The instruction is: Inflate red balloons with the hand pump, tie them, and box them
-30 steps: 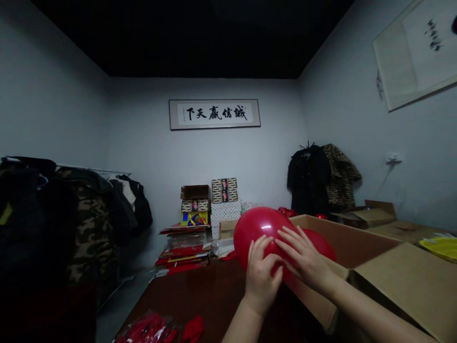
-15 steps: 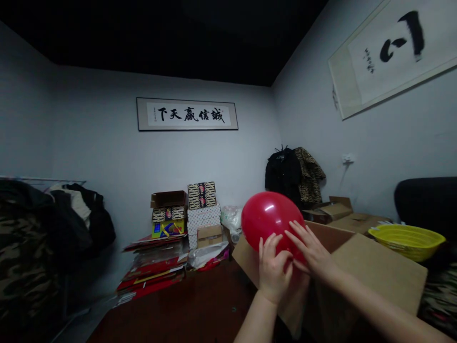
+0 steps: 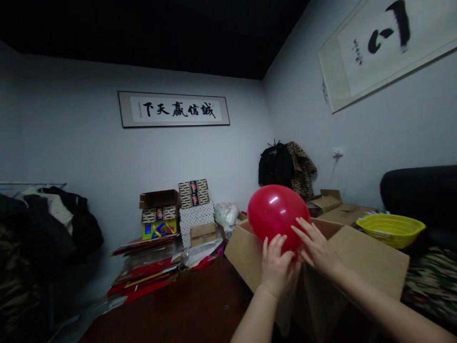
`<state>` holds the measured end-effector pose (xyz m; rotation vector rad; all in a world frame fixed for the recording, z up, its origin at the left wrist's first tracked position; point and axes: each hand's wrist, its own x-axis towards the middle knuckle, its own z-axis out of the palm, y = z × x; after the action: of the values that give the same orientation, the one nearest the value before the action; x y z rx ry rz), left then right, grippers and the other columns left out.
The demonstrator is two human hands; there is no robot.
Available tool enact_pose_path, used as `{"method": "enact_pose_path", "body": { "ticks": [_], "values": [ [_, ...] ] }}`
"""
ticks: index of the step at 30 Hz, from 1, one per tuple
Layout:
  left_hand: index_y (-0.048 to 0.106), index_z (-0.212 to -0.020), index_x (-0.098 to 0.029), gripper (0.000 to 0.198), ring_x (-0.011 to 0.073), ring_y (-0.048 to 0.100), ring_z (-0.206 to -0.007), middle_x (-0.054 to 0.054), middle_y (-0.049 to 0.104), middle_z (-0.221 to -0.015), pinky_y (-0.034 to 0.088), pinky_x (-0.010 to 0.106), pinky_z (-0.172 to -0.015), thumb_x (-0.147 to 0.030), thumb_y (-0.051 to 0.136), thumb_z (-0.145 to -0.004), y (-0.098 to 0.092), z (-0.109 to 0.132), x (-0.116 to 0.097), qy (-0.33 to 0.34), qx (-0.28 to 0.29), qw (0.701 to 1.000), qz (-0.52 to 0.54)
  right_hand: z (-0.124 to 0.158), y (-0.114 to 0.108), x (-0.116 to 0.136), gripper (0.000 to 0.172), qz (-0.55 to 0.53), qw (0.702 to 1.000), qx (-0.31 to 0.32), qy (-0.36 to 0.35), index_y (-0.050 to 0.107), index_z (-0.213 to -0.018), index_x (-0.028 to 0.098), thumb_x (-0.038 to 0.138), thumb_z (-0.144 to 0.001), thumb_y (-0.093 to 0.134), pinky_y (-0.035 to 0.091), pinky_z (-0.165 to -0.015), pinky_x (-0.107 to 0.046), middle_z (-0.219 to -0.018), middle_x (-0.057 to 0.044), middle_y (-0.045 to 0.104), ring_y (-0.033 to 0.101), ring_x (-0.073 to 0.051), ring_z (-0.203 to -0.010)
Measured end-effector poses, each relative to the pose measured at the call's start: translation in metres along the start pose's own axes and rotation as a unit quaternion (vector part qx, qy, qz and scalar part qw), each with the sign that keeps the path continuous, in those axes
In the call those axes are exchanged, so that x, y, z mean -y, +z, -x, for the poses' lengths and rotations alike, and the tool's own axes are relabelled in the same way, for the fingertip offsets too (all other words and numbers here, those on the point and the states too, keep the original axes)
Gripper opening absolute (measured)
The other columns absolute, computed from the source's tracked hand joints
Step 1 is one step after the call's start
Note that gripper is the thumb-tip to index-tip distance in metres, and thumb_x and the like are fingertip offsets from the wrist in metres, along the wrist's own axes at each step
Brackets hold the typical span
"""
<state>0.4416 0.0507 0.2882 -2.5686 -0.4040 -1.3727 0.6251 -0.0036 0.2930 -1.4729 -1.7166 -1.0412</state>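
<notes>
A round, inflated red balloon (image 3: 276,214) is held up in front of an opened cardboard box (image 3: 371,259). My left hand (image 3: 277,267) is closed at the balloon's lower end, thumb and fingers pinching near its neck. From the right, my right hand (image 3: 319,248) grips the same end, its fingers laid along the balloon's lower right side. The neck itself is mostly hidden behind the fingers, so whether it is knotted does not show.
A dark red-brown table (image 3: 200,300) lies below. Flattened red cardboard (image 3: 143,281) and stacked boxes (image 3: 195,214) stand at the back left. A yellow basket (image 3: 392,228) sits at the right, near a black chair (image 3: 421,193). Clothes (image 3: 67,224) hang at the left.
The view has turned a little to the right, shifting the room leftward. Both hands stay at the balloon's neck and have drawn closer together, with the balloon slightly farther right in view.
</notes>
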Motion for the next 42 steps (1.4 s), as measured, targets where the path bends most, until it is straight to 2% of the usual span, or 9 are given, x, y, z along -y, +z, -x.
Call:
{"method": "enact_pose_path", "body": {
  "ticks": [5,10,15,21,25,31,37,42],
  "values": [
    [0.063,-0.095,-0.025,0.018,0.0235,0.039,-0.126,0.006,0.049,-0.135,0.022,0.055,-0.110,-0.025,0.056,-0.078,0.008,0.003,-0.001,-0.009,0.027,0.999,0.026,0.012,0.007,-0.015,0.058,0.010,0.999,0.012,0.033,0.030,-0.135,0.022,0.017,-0.078,0.041,0.032,-0.108,-0.052,-0.145,-0.010,0.034,0.028,-0.023,-0.135],
    [0.063,-0.098,-0.024,0.023,0.0246,0.042,-0.124,0.007,0.057,-0.125,0.018,0.059,-0.109,-0.023,0.058,-0.076,0.013,0.007,0.002,-0.047,0.064,0.995,0.054,0.022,0.014,-0.024,0.052,0.013,0.997,0.022,0.073,0.034,-0.132,0.021,0.022,-0.080,0.040,0.035,-0.106,-0.053,-0.141,-0.010,0.041,0.036,-0.024,-0.131],
    [0.063,-0.101,-0.025,0.026,0.0295,0.037,-0.128,0.010,0.050,-0.134,0.017,0.065,-0.106,-0.033,0.057,-0.078,0.019,0.013,0.005,-0.076,0.101,0.990,0.063,0.026,0.020,-0.026,0.046,0.013,0.993,0.054,0.108,0.040,-0.128,0.023,0.029,-0.083,0.040,0.035,-0.106,-0.054,-0.138,-0.010,0.045,0.042,-0.025,-0.127],
    [0.058,-0.113,-0.026,0.038,0.0291,0.031,-0.132,0.009,0.042,-0.141,0.012,0.062,-0.109,-0.041,0.054,-0.078,0.014,0.015,0.008,-0.106,0.128,0.984,0.061,0.026,0.021,-0.026,0.045,0.003,0.988,0.076,0.134,0.044,-0.126,0.022,0.040,-0.084,0.039,0.034,-0.106,-0.054,-0.134,-0.010,0.050,0.042,-0.025,-0.127],
    [0.056,-0.116,-0.027,0.041,0.0272,0.027,-0.135,0.007,0.038,-0.144,0.007,0.059,-0.110,-0.043,0.053,-0.078,0.009,0.016,0.010,-0.120,0.153,0.979,0.061,0.024,0.020,-0.024,0.048,-0.004,0.986,0.092,0.140,0.044,-0.126,0.021,0.043,-0.084,0.038,0.032,-0.107,-0.054,-0.135,-0.009,0.050,0.040,-0.026,-0.128],
    [0.056,-0.116,-0.027,0.042,0.0267,0.027,-0.135,0.008,0.037,-0.145,0.006,0.057,-0.111,-0.046,0.051,-0.079,0.005,0.016,0.012,-0.122,0.165,0.977,0.063,0.021,0.019,-0.022,0.049,-0.008,0.983,0.101,0.152,0.046,-0.125,0.020,0.045,-0.084,0.038,0.030,-0.107,-0.054,-0.134,-0.009,0.050,0.039,-0.026,-0.129],
    [0.055,-0.117,-0.027,0.043,0.0267,0.028,-0.134,0.009,0.038,-0.144,0.007,0.058,-0.110,-0.045,0.051,-0.079,-0.008,0.022,0.014,-0.128,0.161,0.976,0.069,0.021,0.012,-0.003,0.049,-0.040,0.981,0.118,0.150,0.044,-0.126,0.022,0.047,-0.085,0.037,0.030,-0.109,-0.051,-0.136,-0.008,0.049,0.039,-0.023,-0.129],
    [0.055,-0.118,-0.025,0.042,0.0278,0.028,-0.135,0.010,0.037,-0.145,0.008,0.059,-0.110,-0.040,0.055,-0.078,-0.029,0.036,0.017,-0.137,0.163,0.975,0.060,0.019,0.006,0.037,0.048,-0.100,0.981,0.127,0.109,0.041,-0.129,0.027,0.048,-0.085,0.037,0.026,-0.112,-0.049,-0.139,-0.006,0.046,0.035,-0.020,-0.132]
  ]
}}
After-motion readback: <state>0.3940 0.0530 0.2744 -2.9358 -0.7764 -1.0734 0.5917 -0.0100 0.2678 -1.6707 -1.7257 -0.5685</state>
